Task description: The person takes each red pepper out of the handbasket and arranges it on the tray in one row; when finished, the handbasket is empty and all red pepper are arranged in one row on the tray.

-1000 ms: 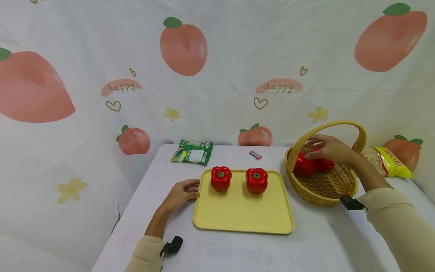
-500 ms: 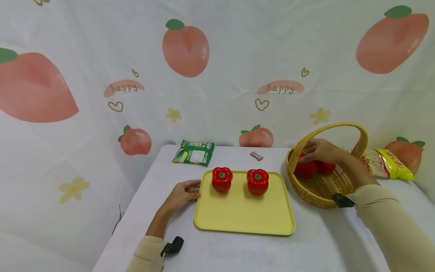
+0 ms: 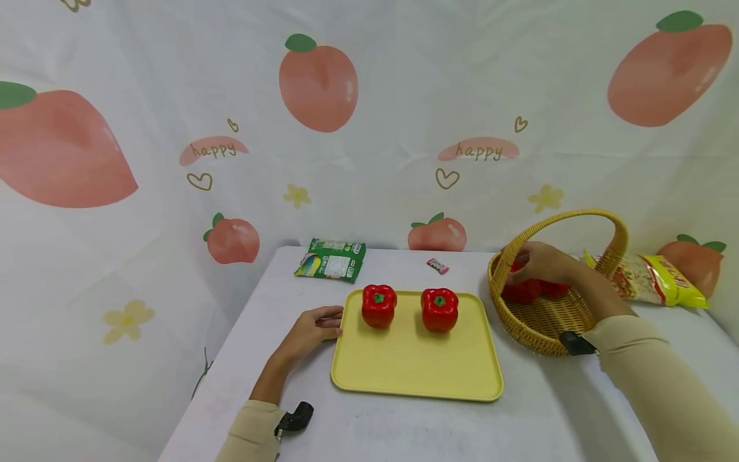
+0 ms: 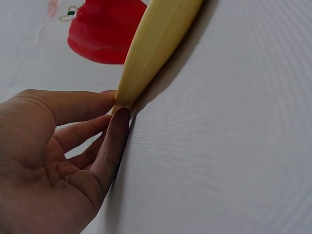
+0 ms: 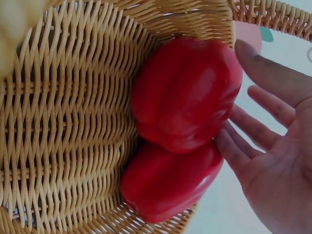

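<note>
Left hand (image 3: 312, 330): half-spread, fingers lightly bent; fingertips touch the edge of the yellow tray (image 3: 416, 369) at its 9 o'clock
Tray: flat on the white tabletop (image 3: 416, 433); left tray pepper (image 3: 378, 308) at 11 o'clock, right tray pepper (image 3: 439, 311) at 1 o'clock; both red, stem up, standing apart
Right hand (image 3: 539, 262): down in the wicker basket (image 3: 519, 330); thumb and fingers loosely spread at the side of the nearest basket pepper (image 5: 187, 95); how firmly they press cannot be told
Basket: at the tray's 2 o'clock, handle arched; that red pepper sits at 10 o'clock inside, the other basket pepper (image 5: 170, 180) touching it, near 12 o'clock
Packets: green packet (image 3: 331, 260) at the tray's 10 o'clock; small pink-wrapped sweet (image 3: 437, 265) at 12 o'clock; yellow-ended packet (image 3: 672, 282) at the basket's 3 o'clock
Backdrop (image 3: 369, 173): white, peach-printed
</note>
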Motion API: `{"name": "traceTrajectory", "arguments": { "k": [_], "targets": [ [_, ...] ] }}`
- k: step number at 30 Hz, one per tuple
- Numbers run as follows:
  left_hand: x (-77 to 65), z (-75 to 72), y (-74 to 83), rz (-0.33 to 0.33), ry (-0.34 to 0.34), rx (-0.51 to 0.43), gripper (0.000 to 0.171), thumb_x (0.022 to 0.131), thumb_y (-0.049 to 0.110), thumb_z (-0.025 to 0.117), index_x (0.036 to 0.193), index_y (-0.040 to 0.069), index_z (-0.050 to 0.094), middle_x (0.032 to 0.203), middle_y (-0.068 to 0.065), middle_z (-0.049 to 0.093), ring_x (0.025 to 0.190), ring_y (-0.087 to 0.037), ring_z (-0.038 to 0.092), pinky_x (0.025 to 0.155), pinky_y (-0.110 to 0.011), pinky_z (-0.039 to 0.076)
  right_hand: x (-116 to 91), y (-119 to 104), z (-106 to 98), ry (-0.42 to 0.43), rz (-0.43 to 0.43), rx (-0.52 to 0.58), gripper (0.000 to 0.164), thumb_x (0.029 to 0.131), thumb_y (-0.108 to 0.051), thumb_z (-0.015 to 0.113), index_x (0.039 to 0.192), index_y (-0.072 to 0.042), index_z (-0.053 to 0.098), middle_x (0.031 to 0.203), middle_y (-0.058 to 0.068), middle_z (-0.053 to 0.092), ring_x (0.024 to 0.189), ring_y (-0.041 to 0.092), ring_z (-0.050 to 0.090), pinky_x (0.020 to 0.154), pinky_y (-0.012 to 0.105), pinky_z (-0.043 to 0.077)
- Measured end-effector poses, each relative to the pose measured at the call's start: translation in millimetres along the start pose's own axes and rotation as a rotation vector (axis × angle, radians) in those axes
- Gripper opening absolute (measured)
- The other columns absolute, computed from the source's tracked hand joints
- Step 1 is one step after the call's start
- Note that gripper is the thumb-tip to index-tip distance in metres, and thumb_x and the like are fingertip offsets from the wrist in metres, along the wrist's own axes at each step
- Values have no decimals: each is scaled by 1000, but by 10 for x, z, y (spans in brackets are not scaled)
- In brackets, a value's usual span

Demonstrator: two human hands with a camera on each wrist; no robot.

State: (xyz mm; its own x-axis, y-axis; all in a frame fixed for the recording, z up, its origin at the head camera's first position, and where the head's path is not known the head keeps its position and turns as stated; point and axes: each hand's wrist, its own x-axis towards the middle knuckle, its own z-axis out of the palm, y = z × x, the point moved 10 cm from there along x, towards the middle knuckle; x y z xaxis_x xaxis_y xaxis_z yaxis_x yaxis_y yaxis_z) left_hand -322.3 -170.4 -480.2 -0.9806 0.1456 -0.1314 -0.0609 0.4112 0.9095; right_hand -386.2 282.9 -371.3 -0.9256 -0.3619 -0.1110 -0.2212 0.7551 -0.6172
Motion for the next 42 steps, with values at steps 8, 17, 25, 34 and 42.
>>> {"name": "traceTrajectory", "arguments": {
  "k": [8, 17, 25, 34, 42],
  "targets": [
    [1, 4, -5, 2, 2, 1, 50, 95, 4, 75, 144, 4, 64, 135, -11, 72, 117, -24, 72, 102, -39, 59, 20, 42, 38, -19, 30, -82, 65, 86, -30, 88, 133, 6, 62, 136, 33, 63, 127, 55, 58, 106, 68, 49],
    [0, 2, 9, -2, -1, 11, 51, 96, 6, 76, 145, 6, 64, 135, -11, 72, 118, -23, 72, 103, -38, 59, 19, 63, 79, -37, 67, -168, 69, 82, -35, 91, 129, 5, 61, 123, 25, 67, 114, 43, 64, 96, 60, 56],
    [13, 1, -2, 9, 1, -4, 51, 94, 3, 76, 144, 3, 65, 135, -12, 72, 117, -23, 72, 100, -38, 60, 9, -10, 102, -14, 19, -220, 66, 77, -33, 94, 127, 0, 66, 121, 21, 69, 113, 41, 65, 95, 59, 56],
    [36, 10, -27, 10, -4, -26, 51, 93, 2, 76, 143, 3, 65, 135, -13, 72, 118, -23, 72, 100, -37, 60, -115, -18, 18, 81, -13, -205, 65, 80, -35, 92, 131, -4, 66, 123, 22, 69, 112, 41, 65, 91, 59, 58],
    [15, 3, -17, 8, -2, -30, 51, 94, 3, 75, 144, 3, 64, 136, -13, 71, 118, -24, 72, 101, -37, 60, -308, -116, -75, 138, -56, -178, 72, 86, -33, 88, 142, 2, 59, 136, 30, 63, 121, 49, 61, 96, 65, 56]
  ]
}}
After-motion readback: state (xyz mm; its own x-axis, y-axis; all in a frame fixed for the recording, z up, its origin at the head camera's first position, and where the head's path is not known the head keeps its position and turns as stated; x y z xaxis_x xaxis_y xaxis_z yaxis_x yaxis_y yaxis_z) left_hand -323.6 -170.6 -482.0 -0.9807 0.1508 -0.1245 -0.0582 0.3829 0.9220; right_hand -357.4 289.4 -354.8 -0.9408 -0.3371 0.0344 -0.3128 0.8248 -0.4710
